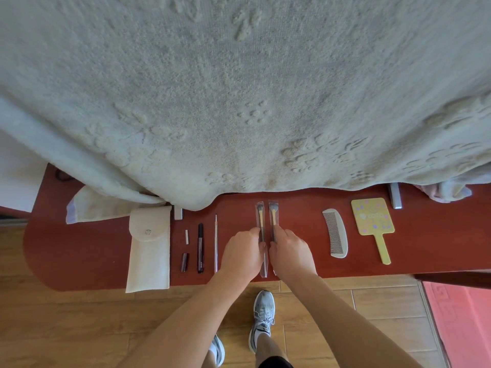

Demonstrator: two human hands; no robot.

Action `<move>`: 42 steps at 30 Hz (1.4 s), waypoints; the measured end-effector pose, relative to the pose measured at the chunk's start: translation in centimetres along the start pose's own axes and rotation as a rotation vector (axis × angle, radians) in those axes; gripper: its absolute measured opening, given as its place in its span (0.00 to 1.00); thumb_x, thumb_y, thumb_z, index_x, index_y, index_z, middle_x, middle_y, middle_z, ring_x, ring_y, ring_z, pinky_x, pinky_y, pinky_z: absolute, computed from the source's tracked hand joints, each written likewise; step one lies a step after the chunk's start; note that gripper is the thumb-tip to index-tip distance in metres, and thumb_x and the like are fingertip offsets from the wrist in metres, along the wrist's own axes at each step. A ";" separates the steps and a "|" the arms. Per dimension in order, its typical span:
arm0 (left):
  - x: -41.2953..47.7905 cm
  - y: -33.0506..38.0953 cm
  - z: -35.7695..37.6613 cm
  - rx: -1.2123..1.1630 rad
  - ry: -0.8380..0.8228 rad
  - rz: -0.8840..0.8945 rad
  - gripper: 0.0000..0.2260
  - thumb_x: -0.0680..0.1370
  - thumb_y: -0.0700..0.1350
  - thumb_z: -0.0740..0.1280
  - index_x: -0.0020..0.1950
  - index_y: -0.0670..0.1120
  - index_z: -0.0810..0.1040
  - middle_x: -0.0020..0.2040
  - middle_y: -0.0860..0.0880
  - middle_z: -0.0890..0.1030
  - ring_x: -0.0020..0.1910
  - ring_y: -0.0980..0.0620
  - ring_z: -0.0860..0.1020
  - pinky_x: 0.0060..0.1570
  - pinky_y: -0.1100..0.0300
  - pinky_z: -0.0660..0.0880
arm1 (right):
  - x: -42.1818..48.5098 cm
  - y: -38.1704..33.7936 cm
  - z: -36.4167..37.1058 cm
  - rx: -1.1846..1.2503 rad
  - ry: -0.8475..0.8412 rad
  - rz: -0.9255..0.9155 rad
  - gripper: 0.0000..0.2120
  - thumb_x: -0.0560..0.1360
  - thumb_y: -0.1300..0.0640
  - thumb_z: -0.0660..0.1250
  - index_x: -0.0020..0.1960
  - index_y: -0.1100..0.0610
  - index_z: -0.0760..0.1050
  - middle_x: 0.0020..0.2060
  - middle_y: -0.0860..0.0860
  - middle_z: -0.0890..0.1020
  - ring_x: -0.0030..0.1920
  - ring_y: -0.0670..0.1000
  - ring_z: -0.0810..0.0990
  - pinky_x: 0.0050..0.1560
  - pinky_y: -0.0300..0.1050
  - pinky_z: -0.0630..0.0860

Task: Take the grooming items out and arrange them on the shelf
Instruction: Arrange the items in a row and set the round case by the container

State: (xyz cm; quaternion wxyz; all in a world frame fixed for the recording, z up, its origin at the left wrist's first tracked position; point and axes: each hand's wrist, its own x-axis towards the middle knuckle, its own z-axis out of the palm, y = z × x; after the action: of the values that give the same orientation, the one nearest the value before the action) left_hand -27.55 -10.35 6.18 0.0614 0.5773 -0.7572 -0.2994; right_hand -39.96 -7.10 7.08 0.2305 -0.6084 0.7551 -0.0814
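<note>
Over the red shelf [305,216], arms extended, left hand [243,252] pinches left brush [260,219], right hand [291,252] pinches right brush [273,219]; wood floor [79,328] below.

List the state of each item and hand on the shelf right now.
Pouch: flap snapped shut, lying flat.
Left brush: in clear sleeve, held by left hand.
Right brush: in clear sleeve, held by right hand.
Pen: capped, lying flat.
Comb: lying flat, untouched.
Mirror: patterned side up, untouched.
</note>
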 end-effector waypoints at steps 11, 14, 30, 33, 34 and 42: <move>-0.9 -0.6 -1.6 0.014 0.044 -0.019 0.17 0.81 0.50 0.65 0.68 0.46 0.76 0.54 0.48 0.84 0.51 0.49 0.83 0.52 0.55 0.80 | -0.2 -0.9 -0.6 -0.014 0.022 0.014 0.08 0.79 0.55 0.59 0.54 0.54 0.74 0.39 0.47 0.76 0.35 0.47 0.74 0.34 0.37 0.72; -1.4 -1.3 -2.5 0.013 0.067 -0.037 0.20 0.81 0.51 0.65 0.72 0.46 0.72 0.56 0.48 0.84 0.53 0.51 0.83 0.54 0.58 0.79 | -0.5 -1.8 -0.9 -0.024 0.032 -0.005 0.07 0.79 0.55 0.60 0.54 0.55 0.74 0.40 0.48 0.76 0.35 0.47 0.74 0.35 0.37 0.70; -5.2 -7.9 -7.7 0.035 0.149 -0.158 0.19 0.81 0.49 0.65 0.72 0.48 0.73 0.63 0.50 0.81 0.62 0.51 0.79 0.63 0.58 0.74 | -1.9 -9.1 1.1 -0.036 -0.024 -0.067 0.18 0.81 0.52 0.58 0.69 0.55 0.68 0.48 0.50 0.79 0.41 0.49 0.77 0.38 0.39 0.74; -5.4 -8.8 -7.8 0.010 0.141 -0.155 0.18 0.81 0.48 0.65 0.71 0.48 0.74 0.62 0.50 0.81 0.61 0.51 0.79 0.61 0.58 0.74 | -2.1 -10.0 1.8 -0.024 -0.043 -0.061 0.20 0.81 0.52 0.58 0.71 0.56 0.66 0.48 0.50 0.79 0.43 0.49 0.78 0.41 0.40 0.78; -5.5 -9.1 -7.8 0.005 0.138 -0.149 0.18 0.81 0.48 0.65 0.71 0.48 0.74 0.61 0.49 0.82 0.60 0.50 0.80 0.60 0.58 0.75 | -2.1 -10.2 2.1 -0.024 -0.047 -0.060 0.19 0.81 0.53 0.58 0.70 0.56 0.67 0.47 0.50 0.78 0.42 0.48 0.78 0.41 0.41 0.78; -5.7 -10.0 -7.4 0.005 0.105 -0.120 0.19 0.81 0.50 0.65 0.71 0.49 0.73 0.63 0.49 0.80 0.61 0.50 0.79 0.61 0.58 0.74 | -2.3 -11.6 4.3 -0.030 -0.074 -0.042 0.16 0.80 0.52 0.59 0.66 0.55 0.70 0.46 0.49 0.78 0.39 0.46 0.75 0.38 0.37 0.74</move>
State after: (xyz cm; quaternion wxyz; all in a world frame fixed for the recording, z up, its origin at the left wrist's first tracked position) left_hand -14.05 -9.53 8.41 0.0818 0.6366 -0.7178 -0.2699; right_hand -27.49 -7.08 8.57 0.2473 -0.6300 0.7343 -0.0523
